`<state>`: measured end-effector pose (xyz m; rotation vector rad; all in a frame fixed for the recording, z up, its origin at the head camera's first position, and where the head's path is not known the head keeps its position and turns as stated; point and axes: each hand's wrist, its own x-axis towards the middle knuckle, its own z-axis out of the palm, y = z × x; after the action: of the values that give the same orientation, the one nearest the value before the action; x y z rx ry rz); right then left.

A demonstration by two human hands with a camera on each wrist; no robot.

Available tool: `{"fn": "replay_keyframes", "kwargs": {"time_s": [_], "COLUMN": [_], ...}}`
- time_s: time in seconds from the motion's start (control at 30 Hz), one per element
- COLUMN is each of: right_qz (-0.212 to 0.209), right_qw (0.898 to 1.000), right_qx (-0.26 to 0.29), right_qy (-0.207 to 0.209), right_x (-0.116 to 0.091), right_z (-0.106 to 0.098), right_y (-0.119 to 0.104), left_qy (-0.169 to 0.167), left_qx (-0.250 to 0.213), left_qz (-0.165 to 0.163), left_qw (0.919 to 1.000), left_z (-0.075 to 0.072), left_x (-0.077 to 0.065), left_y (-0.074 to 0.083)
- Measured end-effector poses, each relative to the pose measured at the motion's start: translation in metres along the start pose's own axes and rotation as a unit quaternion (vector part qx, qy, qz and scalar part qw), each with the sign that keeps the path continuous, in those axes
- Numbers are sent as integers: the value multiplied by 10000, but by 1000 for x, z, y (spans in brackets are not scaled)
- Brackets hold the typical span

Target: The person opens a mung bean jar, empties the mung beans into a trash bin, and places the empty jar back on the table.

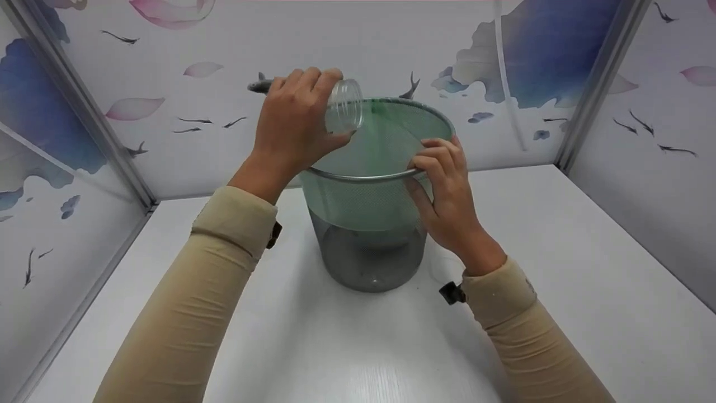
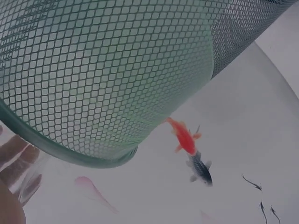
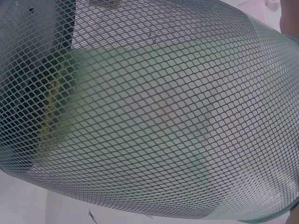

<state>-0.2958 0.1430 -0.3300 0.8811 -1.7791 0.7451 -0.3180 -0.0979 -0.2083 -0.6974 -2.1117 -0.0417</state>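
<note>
Your left hand [image 1: 296,120] grips a clear jar [image 1: 347,106], tilted sideways, above the left side of the mesh bin [image 1: 372,263]. Your right hand [image 1: 450,193] holds the near-right rim [image 1: 369,179]; the bin stands upright on the table [image 1: 559,240].

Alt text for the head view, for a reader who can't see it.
A person's left hand holds a clear jar sideways at the mouth of a green-lined mesh bin, while the right hand grips the bin's rim. The bin stands on a white table.
</note>
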Motion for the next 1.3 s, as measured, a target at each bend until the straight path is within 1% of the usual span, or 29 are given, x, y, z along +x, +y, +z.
{"fn": "replay_keyframes", "kwargs": {"time_s": [0.1, 0.17, 0.23, 0.27, 0.3, 0.33, 0.37, 0.43, 0.5, 0.53, 0.57, 0.67, 0.7, 0.83, 0.9, 0.97, 1.13, 1.17, 1.3], "right_qz": [-20, -17, 0, 6, 10, 12, 11, 5, 0, 5, 9, 22, 25, 28, 26, 18, -6, -10, -9], "right_qw": [10000, 10000, 10000, 10000, 10000, 10000, 10000, 10000, 10000, 10000, 10000, 10000, 10000, 10000, 10000, 10000, 9999, 9999, 9999], "right_qx": [14, 22, 27, 30, 34, 36, 43, 56, 73, 66, 62, 44, 41, 48, 52, 63, 93, 102, 121], "right_qy": [16, 22, 16, 18, 18, 22, 29, 37, 32, 21, 10, -6, -5, 7, 8, 20, 59, 66, 67], "right_x": [0, 0, 0, 0, 0, 0, 0, 0, 0, 0, 1, 1, 1, 1, 1, 0, 1, 1, 1], "right_z": [0, -1, -1, 0, 0, 0, 0, 1, 1, 1, 1, 1, 1, 1, 0, 0, 1, 1, 1], "right_y": [1, 1, 0, 0, 0, 0, -1, -1, -2, -2, -2, -1, -1, -1, -1, 0, 0, 0, -1], "left_qy": [241, 405, 541, 610, 687, 756, 805, 814, 802, 771, 749, 779, 818, 975, 974, 863, 500, 464, 371], "left_qx": [-275, -596, -1009, -1263, -1563, -1908, -2278, -2900, -3577, -3843, -4028, -4386, -4427, -4558, -4581, -4566, -4418, -4385, -4204], "left_qz": [-341, -708, -1167, -1424, -1673, -1906, -2123, -2455, -2759, -2912, -3049, -3352, -3427, -3684, -3776, -3910, -4277, -4311, -4385], "left_qw": [9987, 9949, 9865, 9798, 9710, 9600, 9469, 9214, 8885, 8727, 8598, 8302, 8246, 8044, 7988, 7945, 7870, 7872, 7935], "left_z": [-4, -7, -11, -13, -16, -18, -20, -24, -27, -28, -29, -30, -29, -24, -20, -16, -1, 2, 15], "left_x": [-7, -11, -15, -17, -19, -21, -23, -27, -34, -37, -41, -53, -57, -72, -80, -89, -115, -120, -135], "left_y": [-2, -3, -4, -5, -6, -7, -9, -13, -17, -19, -22, -30, -33, -42, -45, -47, -48, -47, -46]}}
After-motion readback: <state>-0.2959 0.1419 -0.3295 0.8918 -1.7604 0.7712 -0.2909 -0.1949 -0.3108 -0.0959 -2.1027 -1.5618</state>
